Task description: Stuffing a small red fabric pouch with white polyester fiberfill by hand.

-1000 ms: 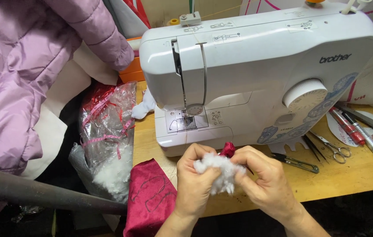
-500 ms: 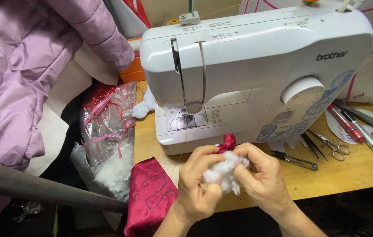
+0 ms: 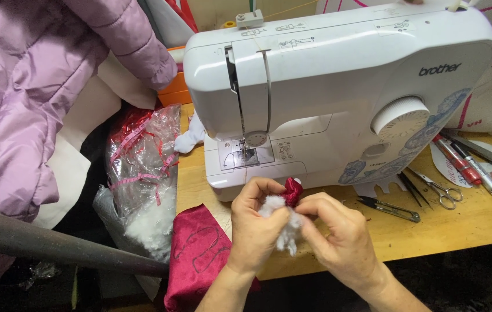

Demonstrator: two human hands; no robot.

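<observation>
Upper left of the frame: a lilac quilted jacket (image 3: 20,98), hanging down over the left edge. Lower left: a dark grey bar (image 3: 55,245) crossing diagonally. Left of centre: a clear plastic bag (image 3: 139,173) with red ribbon and white fluff inside, standing just beside the wooden table (image 3: 460,222). Bottom centre-left: a dark red satin cloth (image 3: 197,254) with stitched outlines, draped over the table's front edge. Centre, low: the left hand (image 3: 254,231), fingers curled and pinched onto a tuft of white stuffing (image 3: 283,225); the tuft sits between both hands, above the table's front edge and just before the machine's base. Touching the top of the tuft: a small red fabric piece (image 3: 292,189), held at the fingertips of both hands; how far the stuffing goes into it cannot be told. Right of the tuft: the right hand (image 3: 341,234), fingers bent narrow and pressed against the stuffing. Centre to upper right: a white sewing machine (image 3: 338,86) with a round dial, standing on the table. Right of the hands: black thread snips (image 3: 390,208), small scissors (image 3: 439,190), and, near the right edge, a red pen (image 3: 457,162) and a grey pen (image 3: 480,172).
</observation>
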